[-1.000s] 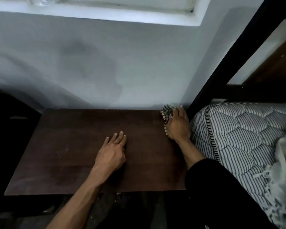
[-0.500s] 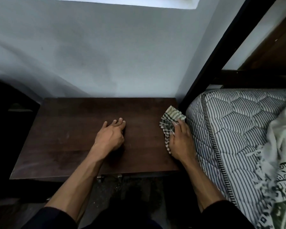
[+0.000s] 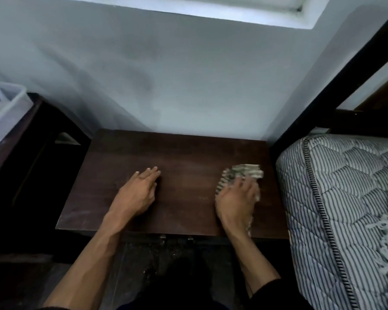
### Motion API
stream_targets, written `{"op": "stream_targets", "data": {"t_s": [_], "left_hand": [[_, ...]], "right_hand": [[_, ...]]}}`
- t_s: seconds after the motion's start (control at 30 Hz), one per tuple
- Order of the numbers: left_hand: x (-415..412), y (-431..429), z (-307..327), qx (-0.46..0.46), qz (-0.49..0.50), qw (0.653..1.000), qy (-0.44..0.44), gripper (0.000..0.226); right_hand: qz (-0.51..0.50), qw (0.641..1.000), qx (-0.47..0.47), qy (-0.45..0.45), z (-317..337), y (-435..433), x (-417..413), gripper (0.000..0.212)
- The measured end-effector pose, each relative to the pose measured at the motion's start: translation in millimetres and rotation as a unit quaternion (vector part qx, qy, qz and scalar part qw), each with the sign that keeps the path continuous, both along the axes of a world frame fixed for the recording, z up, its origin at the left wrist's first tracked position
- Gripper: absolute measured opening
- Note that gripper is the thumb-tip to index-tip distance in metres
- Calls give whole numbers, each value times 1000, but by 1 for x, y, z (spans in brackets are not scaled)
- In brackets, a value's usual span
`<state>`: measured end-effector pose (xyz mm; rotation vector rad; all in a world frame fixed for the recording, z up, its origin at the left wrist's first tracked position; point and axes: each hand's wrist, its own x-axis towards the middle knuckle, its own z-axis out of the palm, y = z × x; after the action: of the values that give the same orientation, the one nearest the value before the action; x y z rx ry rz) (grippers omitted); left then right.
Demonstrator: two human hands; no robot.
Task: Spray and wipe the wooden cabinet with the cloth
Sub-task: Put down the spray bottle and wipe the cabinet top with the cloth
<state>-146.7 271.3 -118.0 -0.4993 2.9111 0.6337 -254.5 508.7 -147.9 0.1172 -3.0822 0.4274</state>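
The dark wooden cabinet (image 3: 184, 157) stands low against the pale wall, and I look down on its flat top. My right hand (image 3: 235, 200) presses a striped, checked cloth (image 3: 244, 173) onto the right part of the top; the cloth sticks out beyond my fingers and trails under my wrist. My left hand (image 3: 137, 193) rests flat on the middle of the top, fingers together, holding nothing. No spray bottle is in sight.
A striped mattress (image 3: 345, 198) on a dark bed frame (image 3: 336, 81) crowds the cabinet's right side. At the left stands darker furniture (image 3: 20, 157) carrying a white plastic bin (image 3: 5, 108). A window sill (image 3: 188, 7) runs above the wall.
My right hand has dragged the cloth from the back right corner toward the front of the cabinet top. My left hand has stayed in place. The camera has pulled back.
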Motion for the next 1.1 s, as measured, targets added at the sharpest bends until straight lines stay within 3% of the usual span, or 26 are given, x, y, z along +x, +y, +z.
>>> {"op": "stream_targets", "data": {"t_s": [0.1,0.2,0.27,0.33,0.43,0.5,0.6,0.67,0.73,0.8,0.93,1.03,1.1], "left_hand": [[24,-20,0,10,72,997,23,46],[39,-34,-3,13,113,993,32,45],[45,-41,-8,16,127,991,29,44],[49,-44,-10,20,134,990,28,44],[55,-45,-11,26,133,990,38,42],[64,-49,-10,26,139,989,50,42],[80,-57,-11,25,157,986,50,42],[92,-63,-13,26,178,983,40,42],[102,-68,-15,24,191,981,34,41],[108,-71,-19,24,195,980,35,41],[110,-77,-20,13,207,977,45,40],[113,-86,-21,5,209,977,34,41],[115,-88,-21,10,205,978,28,42]], "right_hand": [[184,982,-12,34,-8,-63,46,52],[449,892,-38,21,-18,-85,82,49],[557,829,-53,10,-17,-76,65,47],[546,836,-46,34,-19,-59,27,43],[341,938,-34,48,-19,-27,-49,44],[197,977,-47,60,-20,-18,-86,47],[49,997,-49,44,-15,-37,-98,49],[14,999,-40,11,-10,-63,-79,50],[85,996,-29,-11,-10,-91,-45,50],[232,972,-37,1,-15,-113,4,50],[537,843,-34,8,-13,-118,72,46],[601,799,-25,0,-12,-120,55,46],[608,794,-23,-5,-10,-131,41,44]]}}
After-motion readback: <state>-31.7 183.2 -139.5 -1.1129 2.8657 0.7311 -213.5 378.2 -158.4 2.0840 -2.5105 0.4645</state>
